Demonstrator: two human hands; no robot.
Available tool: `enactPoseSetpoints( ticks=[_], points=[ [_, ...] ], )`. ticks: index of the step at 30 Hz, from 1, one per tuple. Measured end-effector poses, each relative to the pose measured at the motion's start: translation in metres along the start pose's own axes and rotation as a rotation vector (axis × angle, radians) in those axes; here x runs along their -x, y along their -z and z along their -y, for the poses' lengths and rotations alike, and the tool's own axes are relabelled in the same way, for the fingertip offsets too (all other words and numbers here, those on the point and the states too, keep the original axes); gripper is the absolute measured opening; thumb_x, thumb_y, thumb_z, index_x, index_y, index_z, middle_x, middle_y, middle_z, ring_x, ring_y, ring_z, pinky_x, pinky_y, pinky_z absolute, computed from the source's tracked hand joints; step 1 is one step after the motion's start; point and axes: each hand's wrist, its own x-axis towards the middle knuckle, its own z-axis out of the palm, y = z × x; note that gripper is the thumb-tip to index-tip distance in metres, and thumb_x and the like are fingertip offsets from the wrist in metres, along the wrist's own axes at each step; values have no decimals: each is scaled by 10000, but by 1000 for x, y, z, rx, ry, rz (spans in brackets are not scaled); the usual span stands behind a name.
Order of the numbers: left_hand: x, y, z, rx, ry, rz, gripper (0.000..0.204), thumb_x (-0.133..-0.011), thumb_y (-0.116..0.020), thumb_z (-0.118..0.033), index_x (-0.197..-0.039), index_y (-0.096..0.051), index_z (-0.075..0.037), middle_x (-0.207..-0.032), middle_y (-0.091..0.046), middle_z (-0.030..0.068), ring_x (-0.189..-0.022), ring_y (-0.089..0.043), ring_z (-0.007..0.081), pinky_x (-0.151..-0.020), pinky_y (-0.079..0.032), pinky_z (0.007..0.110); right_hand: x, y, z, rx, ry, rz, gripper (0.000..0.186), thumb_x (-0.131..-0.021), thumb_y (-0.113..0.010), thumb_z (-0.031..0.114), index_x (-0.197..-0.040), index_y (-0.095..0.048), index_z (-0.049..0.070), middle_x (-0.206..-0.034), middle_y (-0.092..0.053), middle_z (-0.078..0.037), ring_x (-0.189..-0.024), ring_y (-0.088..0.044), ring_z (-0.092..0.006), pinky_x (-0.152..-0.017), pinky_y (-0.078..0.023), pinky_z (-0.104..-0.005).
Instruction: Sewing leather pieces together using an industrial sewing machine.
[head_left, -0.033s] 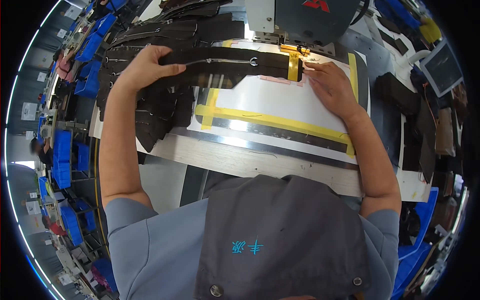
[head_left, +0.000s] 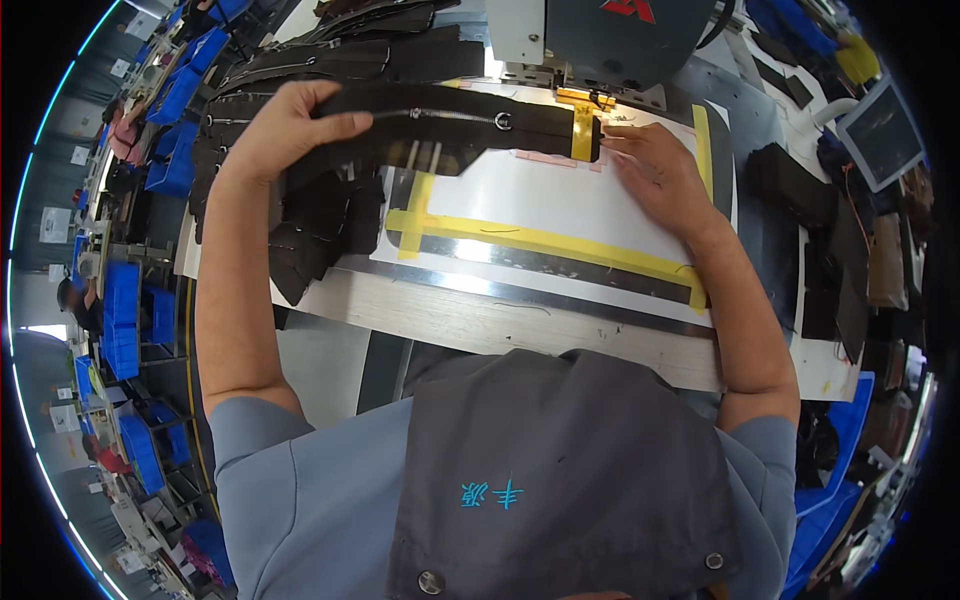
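Note:
A long black fabric piece [head_left: 545,122] with a silver zipper stretches between my hands, below the sewing machine head [head_left: 620,45]. My left hand [head_left: 275,138] grips its left part, thumb on top and fingers curled over the far edge. At the other end my right hand [head_left: 662,180] has its fingertips closed at the short edge, beside a shiny yellow strip [head_left: 583,135] across the piece. The machine's metal foot parts [head_left: 580,97] sit just beyond that end. Under the piece lies a white sheet [head_left: 530,200] edged with yellow tape [head_left: 520,238].
Many similar black zippered pieces [head_left: 310,235] are heaped at the left, under and beyond my left hand. Black padded pieces [head_left: 795,185] lie at the right, near a tilted screen [head_left: 880,135]. The pale table edge [head_left: 460,320] runs in front of me. Blue bins [head_left: 122,310] stand far left.
Both hands keep their hold on the black piece. The whole view has shifted a few pixels; little else differs.

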Motion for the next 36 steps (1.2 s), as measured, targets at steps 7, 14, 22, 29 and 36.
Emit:
enactPoseSetpoints(
  ticks=[7, 14, 22, 29, 36],
  points=[
    [-35, -81, -30, 1582, -280, -269, 142, -942, -679, -172, -893, -657, -41, -755, -625, 49, -673, -526, 167, -646, -420, 315, -5, 32, 121, -1330, -351, 889, 578, -1047, -529, 513, -1211, -716, -9, -1108, -753, -153, -1044, -727, -225, -808, -587, -325],
    [-37, -129, -83, 1793, -475, -54, 193, -918, -645, -242, -853, -654, -61, -775, -669, 52, -677, -595, 193, -701, -487, 361, 16, -25, 145, -1607, -393, 560, 948, -1003, -398, 726, -1631, -224, 38, -1641, -339, -145, -1392, -476, -293, -1087, -440, -429],
    [12, -156, 6, 1767, -272, -76, 341, -859, -578, -217, -1070, -700, 21, -1158, -726, 164, -1141, -661, 314, -1066, -482, 440, -19, -25, 114, -1646, -829, -416, 506, -1126, -360, 297, -1557, -355, 32, -1570, -459, -126, -1449, -437, -256, -1205, -349, -411],
    [-1, -182, 19, 347, -501, -1050, 402, -893, -724, -275, -1236, -617, -95, -1410, -557, 107, -1314, -519, 216, -1214, -235, 456, -14, -49, 89, -1167, -694, -422, 568, -1009, -360, 32, -1572, -298, -5, -1549, -475, -137, -1431, -472, -266, -1183, -381, -375],
    [-2, -189, -26, -968, -730, -350, 197, -843, -771, -153, -1032, -717, -136, -1038, -748, 31, -1130, -660, 170, -1156, -350, 413, 6, -5, 54, -901, -719, -464, 621, -984, -424, 65, -1588, -287, 11, -1314, -628, -113, -1118, -613, -184, -1018, -477, -332]
  ],
)
